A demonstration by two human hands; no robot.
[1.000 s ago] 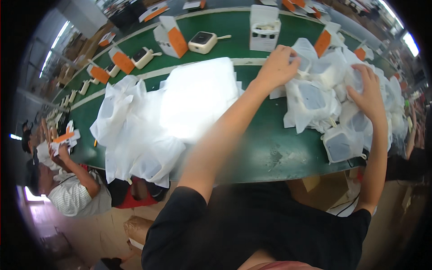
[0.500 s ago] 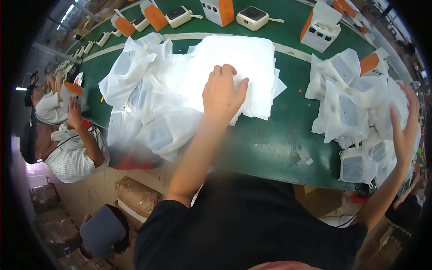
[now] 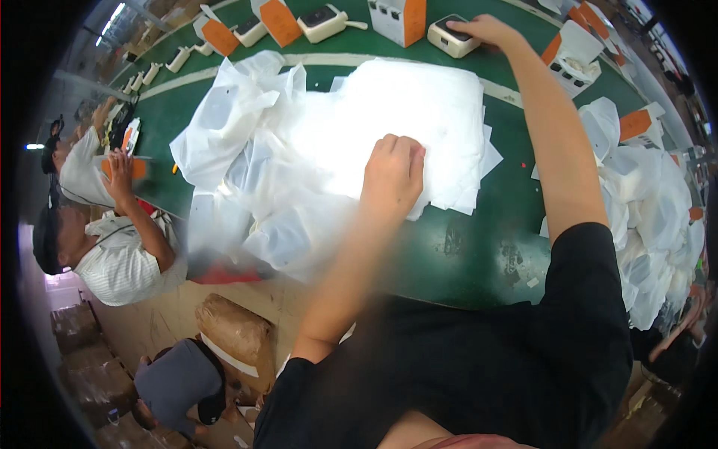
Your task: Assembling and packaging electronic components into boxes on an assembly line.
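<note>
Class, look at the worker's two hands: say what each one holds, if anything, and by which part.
The left hand presses down on the near edge of the stack of white bags. The right hand rests on top of a small cream device; a closed grip cannot be told.

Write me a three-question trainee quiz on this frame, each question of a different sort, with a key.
1. True or false: the left hand rests on the stack of white sheets.
2. Which thing does the right hand touch? A) an orange-and-white box B) a small cream device with a dark top C) a brown sack
3. Fill in: the work surface is coloured ____.

Key
1. True.
2. B: the hand lies on the cream device at the far side of the belt.
3. Green.
</note>
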